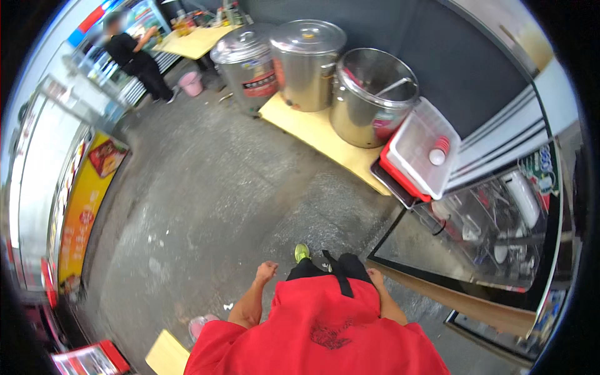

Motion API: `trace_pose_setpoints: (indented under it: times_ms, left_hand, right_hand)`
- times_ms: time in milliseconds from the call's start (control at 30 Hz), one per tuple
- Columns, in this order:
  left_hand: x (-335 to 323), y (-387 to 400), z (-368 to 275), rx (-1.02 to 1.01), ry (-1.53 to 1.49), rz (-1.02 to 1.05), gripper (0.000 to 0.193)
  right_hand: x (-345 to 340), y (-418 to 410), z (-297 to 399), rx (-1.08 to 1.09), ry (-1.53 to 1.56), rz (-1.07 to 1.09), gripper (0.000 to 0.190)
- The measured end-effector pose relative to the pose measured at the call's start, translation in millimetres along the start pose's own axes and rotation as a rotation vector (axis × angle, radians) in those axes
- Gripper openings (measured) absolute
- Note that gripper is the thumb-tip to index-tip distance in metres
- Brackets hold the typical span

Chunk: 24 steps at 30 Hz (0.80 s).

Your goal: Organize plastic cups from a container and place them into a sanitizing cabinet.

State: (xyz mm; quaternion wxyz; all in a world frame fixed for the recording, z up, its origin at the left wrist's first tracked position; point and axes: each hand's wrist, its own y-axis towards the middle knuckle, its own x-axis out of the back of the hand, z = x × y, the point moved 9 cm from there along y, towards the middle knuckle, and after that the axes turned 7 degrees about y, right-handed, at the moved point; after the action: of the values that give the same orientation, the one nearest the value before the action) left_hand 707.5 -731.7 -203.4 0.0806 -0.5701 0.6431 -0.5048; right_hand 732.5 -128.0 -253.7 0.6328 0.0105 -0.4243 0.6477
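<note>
My left hand (266, 272) hangs beside my thigh over the grey concrete floor (197, 201), its fingers curled in with nothing seen in them. Beside the other thigh is my right hand (373, 275), partly hidden by my clothing, so its fingers are unclear. It is close to the edge of a glass-topped display case (436, 253), apparently without touching it. My red shirt (328, 309) fills the bottom of the head view. One yellow-green shoe (302, 252) shows ahead of my dark trousers.
Two lidded steel stockpots (308, 65) (246, 65) and an uncovered one (375, 103) line the wall by a pale wooden board (318, 145). Plastic bins (417, 150) hold stacked cups (439, 150). A person (136, 56) stands far left near a pink bucket (191, 84). A lit counter (84, 201) runs left.
</note>
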Motion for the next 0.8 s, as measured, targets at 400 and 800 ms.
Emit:
trace_pose_setpoints:
  times_ms: [400, 800]
  left_hand:
    - [11, 143, -135, -0.238, 0.291, 0.221, 0.047]
    - [-62, 182, -349, -0.321, 0.449, 0.151, 0.041]
  right_hand:
    - [5, 11, 5, 0.052, 0.036, -0.156, 0.035]
    - [137, 194, 75, 0.124, 0.242, -0.164, 0.021]
